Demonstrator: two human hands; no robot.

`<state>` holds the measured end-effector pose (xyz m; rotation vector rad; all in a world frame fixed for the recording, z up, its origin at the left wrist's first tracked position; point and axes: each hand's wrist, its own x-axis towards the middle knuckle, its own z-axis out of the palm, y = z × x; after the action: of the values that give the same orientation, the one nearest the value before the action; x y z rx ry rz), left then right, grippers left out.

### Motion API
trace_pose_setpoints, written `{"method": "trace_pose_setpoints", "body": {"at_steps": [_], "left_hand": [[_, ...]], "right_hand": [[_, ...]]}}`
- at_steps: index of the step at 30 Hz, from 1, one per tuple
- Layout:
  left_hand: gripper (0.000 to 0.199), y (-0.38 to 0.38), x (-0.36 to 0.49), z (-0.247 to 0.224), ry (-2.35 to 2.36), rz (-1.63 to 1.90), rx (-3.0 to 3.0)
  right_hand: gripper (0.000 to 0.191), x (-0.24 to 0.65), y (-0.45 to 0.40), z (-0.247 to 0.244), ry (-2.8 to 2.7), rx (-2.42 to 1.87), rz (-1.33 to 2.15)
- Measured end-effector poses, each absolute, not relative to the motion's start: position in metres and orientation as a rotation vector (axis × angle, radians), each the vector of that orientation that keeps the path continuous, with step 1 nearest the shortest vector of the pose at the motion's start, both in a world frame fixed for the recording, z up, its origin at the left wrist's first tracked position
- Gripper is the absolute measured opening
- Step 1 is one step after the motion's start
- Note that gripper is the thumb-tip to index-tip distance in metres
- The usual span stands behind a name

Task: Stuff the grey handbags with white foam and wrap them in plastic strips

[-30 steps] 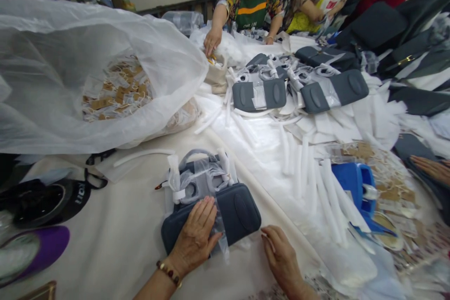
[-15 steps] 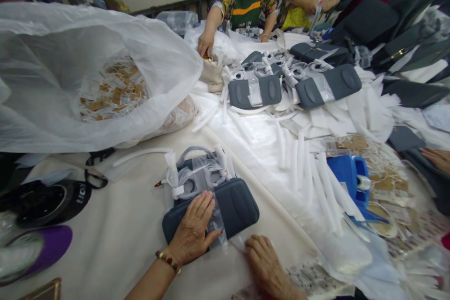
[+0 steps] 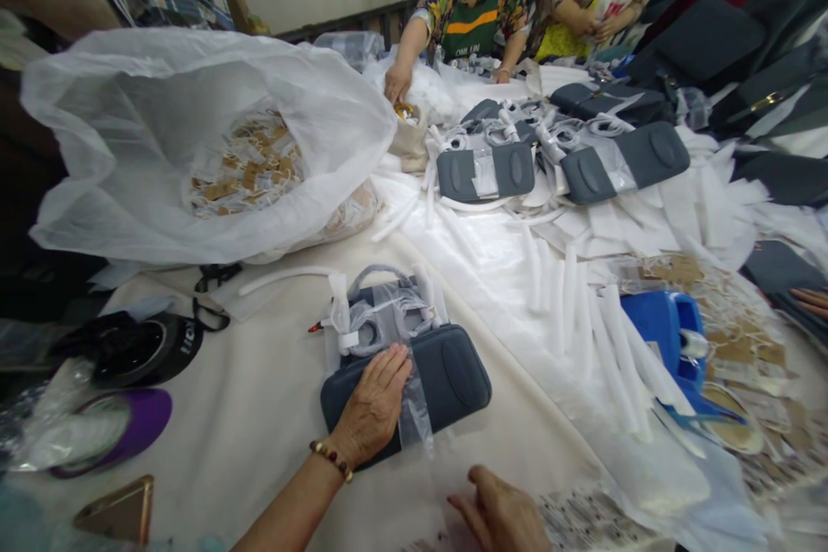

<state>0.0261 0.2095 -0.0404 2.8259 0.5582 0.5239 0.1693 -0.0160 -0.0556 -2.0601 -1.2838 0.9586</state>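
A dark blue-grey handbag (image 3: pixel 453 371) lies on the cream cloth in front of me. Its handles (image 3: pixel 368 276) are wrapped in pale grey padding and lie on the far side. A strip of clear plastic (image 3: pixel 414 414) runs across the bag's middle, its loose end hanging over the near edge. My left hand (image 3: pixel 372 405), with a beaded bracelet at the wrist, rests flat on the bag beside that strip, fingers stretched out. Lower right, my right hand (image 3: pixel 504 513) is apart from the bag, with thumb and a finger spread and nothing visible between them.
A big clear plastic sack (image 3: pixel 213 138) of brown tags stands at left. Further back lie more wrapped bags (image 3: pixel 485 171). White foam tubes (image 3: pixel 601 345) and a blue tape dispenser (image 3: pixel 666 336) are at right. A phone (image 3: pixel 120 513) lies lower left. Co-workers' hands (image 3: pixel 398 82) show at the back.
My right hand has spread its thumb and finger and sits slightly lower. My left hand stays on the bag. The whole view has shifted a little, moving things rightward.
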Motion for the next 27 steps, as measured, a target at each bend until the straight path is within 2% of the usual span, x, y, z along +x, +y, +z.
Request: {"method": "trace_pose_setpoints", "body": {"at_steps": [3, 6, 12, 16, 24, 27], "left_hand": [[0.049, 0.209, 0.025, -0.040, 0.570, 0.532, 2.807], [0.050, 0.208, 0.025, -0.038, 0.574, 0.535, 2.765], [0.050, 0.209, 0.022, -0.041, 0.596, 0.620, 2.587], [0.052, 0.209, 0.022, -0.045, 0.665, 0.706, 2.518], [0.054, 0.209, 0.022, -0.045, 0.652, 0.661, 2.536], [0.049, 0.208, 0.023, -0.044, 0.648, 0.661, 2.565]], "right_hand": [[0.033, 0.171, 0.017, -0.043, -1.819, -1.899, 0.244], [0.047, 0.170, 0.057, -0.038, -2.074, -1.701, -0.042], [0.030, 0.170, 0.087, -0.041, -2.137, -1.361, 0.139], [0.029, 0.169, 0.077, -0.043, -2.093, -1.336, 0.229], [0.027, 0.173, 0.055, -0.046, -2.099, -1.335, 0.417], [0.028, 0.177, 0.049, -0.047, -2.098, -1.343, 0.460]]}}
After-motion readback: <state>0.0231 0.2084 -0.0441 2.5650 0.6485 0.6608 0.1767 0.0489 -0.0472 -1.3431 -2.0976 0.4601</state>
